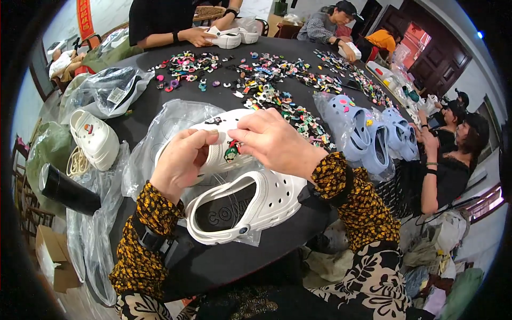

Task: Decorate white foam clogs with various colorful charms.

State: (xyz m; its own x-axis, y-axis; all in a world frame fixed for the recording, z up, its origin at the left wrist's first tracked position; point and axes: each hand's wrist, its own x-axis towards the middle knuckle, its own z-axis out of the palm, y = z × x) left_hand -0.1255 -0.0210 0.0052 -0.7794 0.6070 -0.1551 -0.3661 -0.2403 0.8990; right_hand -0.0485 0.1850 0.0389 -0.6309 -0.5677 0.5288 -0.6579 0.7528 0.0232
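Both my hands are at a white clog (217,156) over the table. My left hand (184,159) is closed on its left side, thumb on the upper. My right hand (277,143) pinches at the upper, its fingertips at a small green and red shoe charm (232,152); whether the charm is fixed in a hole I cannot tell. A dark charm (213,120) shows on the clog near my left thumb. In front of it a second white clog (277,198) lies on the table, its dark insole facing up and its heel strap toward me.
Heaps of loose charms (266,80) spread over the black table (154,106). Pale blue clogs (368,133) in plastic sit at right. Another white clog (95,140), a black cylinder (69,189) and plastic bags (106,90) are at left. Several people sit or stand around the table.
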